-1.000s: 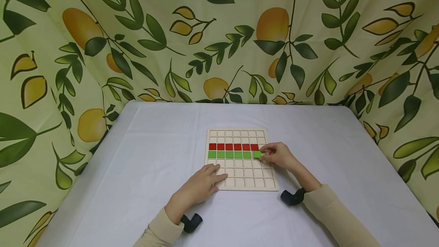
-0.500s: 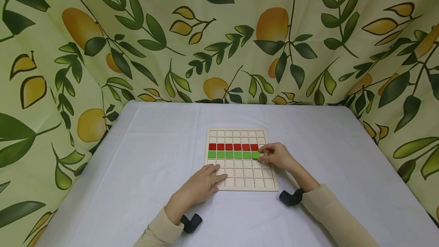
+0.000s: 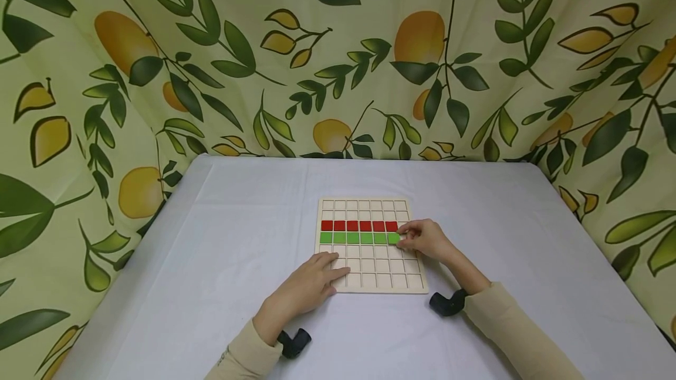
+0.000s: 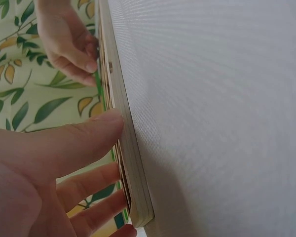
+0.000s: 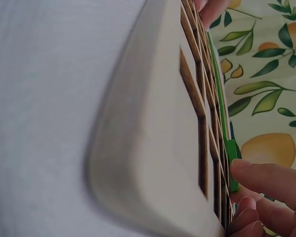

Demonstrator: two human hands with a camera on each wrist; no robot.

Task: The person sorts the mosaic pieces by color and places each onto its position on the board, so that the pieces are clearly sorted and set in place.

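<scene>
A pale wooden grid board (image 3: 369, 281) lies on the white-covered table. Across it runs a row of red square tiles (image 3: 353, 226), with a row of green tiles (image 3: 347, 238) just below. My right hand (image 3: 429, 239) pinches the green tile (image 3: 393, 238) at that row's right end, over its cell. Seen from the right wrist, this tile (image 5: 232, 165) stands slightly proud of the board under my thumb. My left hand (image 3: 302, 287) rests with spread fingers on the board's lower left corner; in the left wrist view its thumb (image 4: 84, 143) lies along the board's edge.
White cloth (image 3: 237, 221) covers the table around the board. Behind and at both sides hangs a leaf-and-fruit patterned curtain (image 3: 222, 98). A black wrist-worn device juts from the left wrist (image 3: 296, 343) and another from the right wrist (image 3: 448, 304).
My right hand has moved slightly left with the green tile, bringing it from the cell's right side into line with the green row. My left hand has stayed in place.
</scene>
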